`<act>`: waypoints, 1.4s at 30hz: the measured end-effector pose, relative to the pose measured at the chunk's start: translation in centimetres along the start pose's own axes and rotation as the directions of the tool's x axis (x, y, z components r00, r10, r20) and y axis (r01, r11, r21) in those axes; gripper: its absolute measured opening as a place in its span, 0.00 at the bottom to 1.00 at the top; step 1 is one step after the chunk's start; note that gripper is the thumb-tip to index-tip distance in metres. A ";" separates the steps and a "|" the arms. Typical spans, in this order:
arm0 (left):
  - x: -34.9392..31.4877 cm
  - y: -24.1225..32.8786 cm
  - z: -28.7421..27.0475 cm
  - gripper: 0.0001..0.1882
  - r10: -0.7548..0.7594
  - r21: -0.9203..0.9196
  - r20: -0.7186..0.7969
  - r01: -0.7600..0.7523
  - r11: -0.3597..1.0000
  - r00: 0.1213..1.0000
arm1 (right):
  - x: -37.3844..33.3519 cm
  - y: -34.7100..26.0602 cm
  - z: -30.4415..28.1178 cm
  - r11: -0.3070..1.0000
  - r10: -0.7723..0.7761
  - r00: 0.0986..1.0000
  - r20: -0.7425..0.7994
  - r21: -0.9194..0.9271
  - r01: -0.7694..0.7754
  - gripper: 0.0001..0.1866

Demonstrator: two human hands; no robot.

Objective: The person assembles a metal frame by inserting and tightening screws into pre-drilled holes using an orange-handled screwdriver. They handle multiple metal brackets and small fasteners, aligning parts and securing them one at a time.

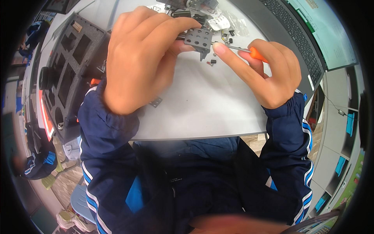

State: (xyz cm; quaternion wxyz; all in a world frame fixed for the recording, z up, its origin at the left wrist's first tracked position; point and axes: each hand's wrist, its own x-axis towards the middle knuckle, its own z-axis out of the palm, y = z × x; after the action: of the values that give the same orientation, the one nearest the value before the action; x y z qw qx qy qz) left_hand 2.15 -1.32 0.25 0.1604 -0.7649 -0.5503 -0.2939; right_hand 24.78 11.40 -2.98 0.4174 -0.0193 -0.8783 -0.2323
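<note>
My left hand [142,54] is closed on a dark grey metal bracket [198,38] with rows of round holes, its thumb and index finger at the bracket's left side. A screwdriver [258,55] with an orange handle is in my right hand [272,74]. The fingers wrap round the handle, and the index finger stretches along the thin shaft [233,47]. The shaft points left, with its tip at the bracket's right side; I cannot tell whether it sits in a screw. Part of the bracket is hidden behind my left fingers.
Small screws and black spacers [231,40] lie beyond the bracket, beside clear plastic bags [237,25]. A black laptop [290,35] stands at the right. On the left is an open case with foam cutouts [74,54]. Another perforated plate [156,102] lies near my left wrist.
</note>
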 end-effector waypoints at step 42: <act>-0.7 -0.7 1.7 0.19 0.049 0.045 -0.069 -0.046 0.998 0.996 | 0.0 0.3 0.1 0.380 0.313 0.742 0.593 0.637 -0.670 0.19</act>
State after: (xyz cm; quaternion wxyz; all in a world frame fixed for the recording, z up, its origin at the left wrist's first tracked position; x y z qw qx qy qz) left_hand 1.76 -0.63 -1.59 0.2030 -0.7633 -0.5323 -0.3046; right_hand 24.79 11.73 -2.94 0.2486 -0.1326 -0.8924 0.3523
